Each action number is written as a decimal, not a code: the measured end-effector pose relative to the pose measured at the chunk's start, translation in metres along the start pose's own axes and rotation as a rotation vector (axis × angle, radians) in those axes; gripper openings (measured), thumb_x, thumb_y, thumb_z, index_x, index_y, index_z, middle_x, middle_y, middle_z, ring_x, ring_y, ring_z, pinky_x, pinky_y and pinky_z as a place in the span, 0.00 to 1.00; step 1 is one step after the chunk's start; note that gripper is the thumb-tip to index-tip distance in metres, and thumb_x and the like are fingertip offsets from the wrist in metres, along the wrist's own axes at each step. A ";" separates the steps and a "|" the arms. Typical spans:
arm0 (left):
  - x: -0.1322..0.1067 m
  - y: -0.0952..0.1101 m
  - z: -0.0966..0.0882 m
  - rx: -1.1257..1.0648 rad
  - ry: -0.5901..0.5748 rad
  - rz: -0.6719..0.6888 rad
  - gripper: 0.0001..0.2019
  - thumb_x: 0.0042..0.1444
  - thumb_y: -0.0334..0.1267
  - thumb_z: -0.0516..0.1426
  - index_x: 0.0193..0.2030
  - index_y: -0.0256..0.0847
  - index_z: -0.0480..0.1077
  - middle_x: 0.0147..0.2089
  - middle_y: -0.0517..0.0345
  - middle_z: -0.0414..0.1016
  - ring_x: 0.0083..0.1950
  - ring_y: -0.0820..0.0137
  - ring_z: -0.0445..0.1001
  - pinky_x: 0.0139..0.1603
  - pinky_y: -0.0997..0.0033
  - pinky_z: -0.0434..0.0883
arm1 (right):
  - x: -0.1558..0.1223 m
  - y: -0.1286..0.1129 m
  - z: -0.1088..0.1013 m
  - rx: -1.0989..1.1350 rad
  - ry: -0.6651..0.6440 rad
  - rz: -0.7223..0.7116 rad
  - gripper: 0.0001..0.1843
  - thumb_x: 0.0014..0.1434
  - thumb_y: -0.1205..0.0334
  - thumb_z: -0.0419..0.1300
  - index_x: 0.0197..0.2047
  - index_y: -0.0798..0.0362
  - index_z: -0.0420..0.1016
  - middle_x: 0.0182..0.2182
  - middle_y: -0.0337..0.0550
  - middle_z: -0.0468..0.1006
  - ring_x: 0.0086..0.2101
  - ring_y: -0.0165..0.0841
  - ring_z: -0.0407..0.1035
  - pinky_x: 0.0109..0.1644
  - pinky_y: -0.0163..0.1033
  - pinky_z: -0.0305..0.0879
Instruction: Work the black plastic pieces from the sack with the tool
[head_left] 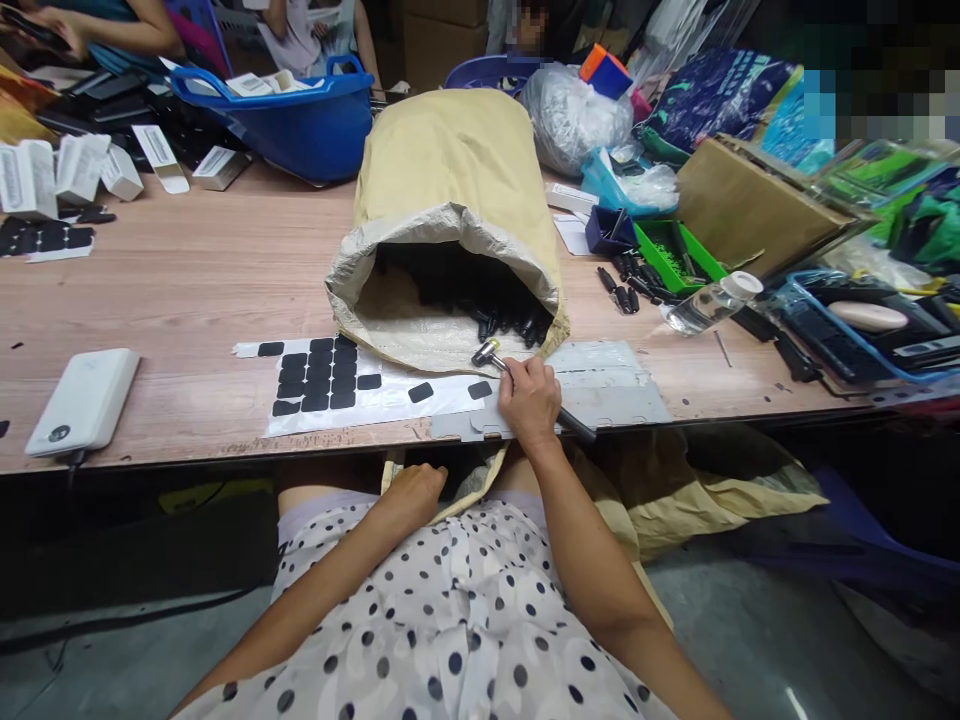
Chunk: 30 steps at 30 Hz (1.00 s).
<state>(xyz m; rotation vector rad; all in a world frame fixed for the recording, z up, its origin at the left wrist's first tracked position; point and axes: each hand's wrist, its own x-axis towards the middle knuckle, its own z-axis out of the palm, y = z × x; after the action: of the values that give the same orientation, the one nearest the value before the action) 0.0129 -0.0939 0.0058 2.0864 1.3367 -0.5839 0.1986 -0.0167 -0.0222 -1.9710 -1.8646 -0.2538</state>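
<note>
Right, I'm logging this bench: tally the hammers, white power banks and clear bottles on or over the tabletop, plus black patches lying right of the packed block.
Hammer: 1
White power bank: 1
Clear bottle: 1
Black patches right of the packed block: 3
Total: 6

shiny metal hammerhead [486,352], matt woven sack [450,150]
</note>
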 end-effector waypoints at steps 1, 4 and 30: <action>0.001 0.000 -0.001 0.001 -0.002 0.003 0.18 0.58 0.22 0.51 0.50 0.36 0.76 0.46 0.38 0.82 0.48 0.52 0.82 0.42 0.63 0.72 | 0.000 0.000 0.000 -0.004 -0.002 0.001 0.14 0.64 0.65 0.54 0.49 0.49 0.78 0.39 0.48 0.70 0.40 0.40 0.59 0.40 0.41 0.53; -0.003 -0.002 -0.012 -0.045 0.006 0.079 0.13 0.61 0.30 0.53 0.46 0.37 0.77 0.45 0.40 0.82 0.47 0.53 0.82 0.42 0.64 0.73 | 0.000 -0.001 -0.001 -0.018 -0.006 0.004 0.14 0.64 0.65 0.55 0.49 0.49 0.78 0.39 0.48 0.71 0.40 0.40 0.60 0.40 0.41 0.53; 0.115 -0.008 -0.139 -0.503 0.881 -0.028 0.10 0.58 0.34 0.59 0.47 0.45 0.71 0.42 0.55 0.77 0.45 0.61 0.76 0.45 0.65 0.69 | 0.000 -0.006 -0.004 0.042 -0.018 0.027 0.14 0.65 0.63 0.54 0.49 0.49 0.79 0.40 0.49 0.71 0.41 0.41 0.60 0.41 0.42 0.54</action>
<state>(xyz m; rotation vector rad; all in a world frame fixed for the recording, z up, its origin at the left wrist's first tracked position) 0.0586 0.0789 0.0316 1.9248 1.7216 0.7030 0.1929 -0.0184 -0.0179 -1.9749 -1.8378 -0.1876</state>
